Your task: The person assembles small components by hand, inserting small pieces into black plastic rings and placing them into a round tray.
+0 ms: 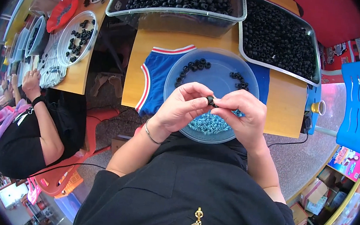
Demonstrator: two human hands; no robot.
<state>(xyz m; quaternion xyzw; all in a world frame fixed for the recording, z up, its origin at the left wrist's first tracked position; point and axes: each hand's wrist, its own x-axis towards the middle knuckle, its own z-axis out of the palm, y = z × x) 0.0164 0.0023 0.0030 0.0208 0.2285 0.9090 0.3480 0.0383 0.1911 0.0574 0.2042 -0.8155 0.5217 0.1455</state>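
Black plastic-looking beads fill most of what the head view gives me. One small black piece (210, 101) sits above the near part of a round translucent tray (222, 66), pinched between the fingertips of the left hand (181, 105) and the right hand (247, 115); neither hand holds anything else that I can see. As I judge it, the work is mid-run: a left cluster (193, 66) and a right cluster (239, 80) lie apart in the tray, though I cannot tell which is finished. Turquoise bits (209, 123) remain heaped at its near side, and the clear bin (171, 23) and rimmed tray (279, 70) beyond are loaded with black pieces, so I reckon plenty is left.

Under the round tray I see a blue cloth (154, 76) with red-and-white trim on a wooden table (285, 106). To the left, a co-worker (19, 140) sits at another table (77, 78); to the right stand a blue chair (356, 103) and boxes (314, 192).
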